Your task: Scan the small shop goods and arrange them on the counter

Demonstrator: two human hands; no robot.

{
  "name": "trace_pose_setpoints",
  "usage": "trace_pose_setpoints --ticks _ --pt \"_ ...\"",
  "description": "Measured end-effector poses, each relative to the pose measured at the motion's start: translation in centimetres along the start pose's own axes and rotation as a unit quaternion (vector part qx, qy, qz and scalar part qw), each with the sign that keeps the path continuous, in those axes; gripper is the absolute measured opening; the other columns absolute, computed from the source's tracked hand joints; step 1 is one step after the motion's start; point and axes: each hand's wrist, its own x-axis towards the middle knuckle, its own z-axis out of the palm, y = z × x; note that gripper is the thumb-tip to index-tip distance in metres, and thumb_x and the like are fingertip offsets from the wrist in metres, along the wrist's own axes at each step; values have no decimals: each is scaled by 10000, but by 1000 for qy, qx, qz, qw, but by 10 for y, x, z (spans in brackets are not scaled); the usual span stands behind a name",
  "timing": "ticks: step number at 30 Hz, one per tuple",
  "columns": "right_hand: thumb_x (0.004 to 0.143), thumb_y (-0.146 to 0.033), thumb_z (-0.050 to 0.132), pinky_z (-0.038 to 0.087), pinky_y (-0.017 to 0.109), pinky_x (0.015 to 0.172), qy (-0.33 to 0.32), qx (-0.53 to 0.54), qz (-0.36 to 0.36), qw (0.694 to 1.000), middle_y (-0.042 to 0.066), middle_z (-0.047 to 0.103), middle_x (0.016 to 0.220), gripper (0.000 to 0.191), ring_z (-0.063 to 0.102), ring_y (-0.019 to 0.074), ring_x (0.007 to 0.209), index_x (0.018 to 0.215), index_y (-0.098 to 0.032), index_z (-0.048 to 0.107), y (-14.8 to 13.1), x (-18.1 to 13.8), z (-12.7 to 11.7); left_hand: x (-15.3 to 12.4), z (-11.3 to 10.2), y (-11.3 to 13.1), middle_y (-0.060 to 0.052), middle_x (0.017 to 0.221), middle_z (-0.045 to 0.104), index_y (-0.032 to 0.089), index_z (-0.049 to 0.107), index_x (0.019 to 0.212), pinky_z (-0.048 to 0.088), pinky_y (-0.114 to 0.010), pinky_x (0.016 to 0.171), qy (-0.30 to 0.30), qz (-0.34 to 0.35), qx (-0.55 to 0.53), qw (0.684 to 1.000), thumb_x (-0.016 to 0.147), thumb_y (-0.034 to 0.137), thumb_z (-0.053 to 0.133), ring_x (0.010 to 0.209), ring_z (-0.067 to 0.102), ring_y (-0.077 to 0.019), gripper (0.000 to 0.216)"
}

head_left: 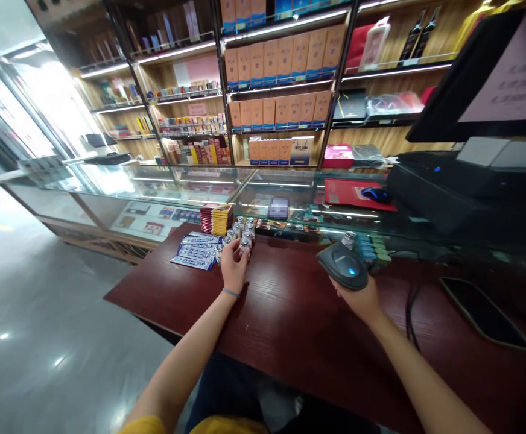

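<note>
My left hand point(234, 268) has its fingers closed around a small clear bottle with a silvery cap point(245, 243). This bottle is at the front of a cluster of similar small bottles point(237, 228) on the dark red wooden table point(281, 301). My right hand point(362, 298) grips a black barcode scanner point(343, 265) with a lit blue light. Just behind the scanner is another small silver-capped bottle point(348, 239), partly hidden by it. Blue-and-white long packets point(195, 252) lie beside the cluster on the left, and stacked red and yellow boxes point(216, 219) stand behind them.
Green and blue small packs point(373, 247) sit right of the scanner. A phone point(484, 313) and a black cable point(410, 319) lie on the right. Beyond the table runs a glass display counter point(181, 181), with a mouse point(375, 194) on a red mat and a monitor point(475, 78).
</note>
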Motion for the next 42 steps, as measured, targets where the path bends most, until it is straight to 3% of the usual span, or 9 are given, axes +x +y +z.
trace_pose_setpoints --ticks 6,13,18,24,27,30,35,38,42 --pt "720 -441 804 626 450 764 -31 11 24 999 142 791 949 541 774 332 857 1151 -153 647 17 -9 8 5 -3 -7 -125 1386 571 261 635 1322 276 -502 1257 -22 68 77 994 826 243 779 1401 462 -320 517" --pt "727 -456 806 626 406 791 -38 10 31 999 146 795 1018 634 777 312 880 1250 -137 643 23 -12 9 8 3 -32 -147 1468 466 252 472 1492 355 -529 1212 -99 67 233 965 810 143 747 1433 433 -335 743" --pt "717 -443 810 628 414 806 -36 -4 19 999 137 797 1033 656 780 311 878 1279 -154 635 27 -14 9 6 3 -37 -165 1371 536 198 484 1455 383 -518 1180 -114 88 234 962 844 138 712 1338 502 -321 655" --pt "714 -438 775 630 399 704 -24 -54 -8 998 131 801 950 638 783 322 801 1264 -160 612 18 -12 5 8 2 -34 -145 1294 588 190 566 1320 369 -493 1170 -84 83 171 978 881 154 654 1292 526 -299 449" --pt "741 -414 727 610 366 639 -26 -102 -46 993 93 793 862 495 774 304 721 1176 -202 619 5 -11 -1 8 2 -30 -131 1290 601 202 581 1271 374 -461 1159 -71 44 100 992 878 206 681 1264 550 -282 405" --pt "748 -364 691 582 329 590 -41 -137 -92 985 53 773 784 424 759 279 648 1139 -230 597 -11 -9 -7 7 4 -23 -104 1252 633 236 507 1347 461 -412 1058 -89 -46 -49 994 853 298 750 1133 628 -238 554" --pt "729 -277 661 553 300 588 -107 -162 -155 969 39 774 824 493 765 264 665 1206 -244 542 -33 -5 -14 5 5 -8 -109 1289 680 231 534 1341 526 -345 903 -186 -226 -288 912 812 397 823 1048 673 -210 625" --pt "721 -230 642 529 286 600 -183 -169 -193 949 42 782 867 551 764 249 679 1260 -238 531 -44 -5 -14 3 2 -3 -110 1329 686 216 609 1320 523 -318 895 -227 -272 -340 871 806 362 841 1072 678 -205 582" --pt "719 -201 622 483 276 604 -249 -198 -226 921 39 780 835 561 751 237 666 1275 -214 541 -56 -8 -10 2 2 -4 -115 1305 709 210 636 1352 527 -311 890 -242 -295 -359 852 817 315 834 1058 693 -204 580"
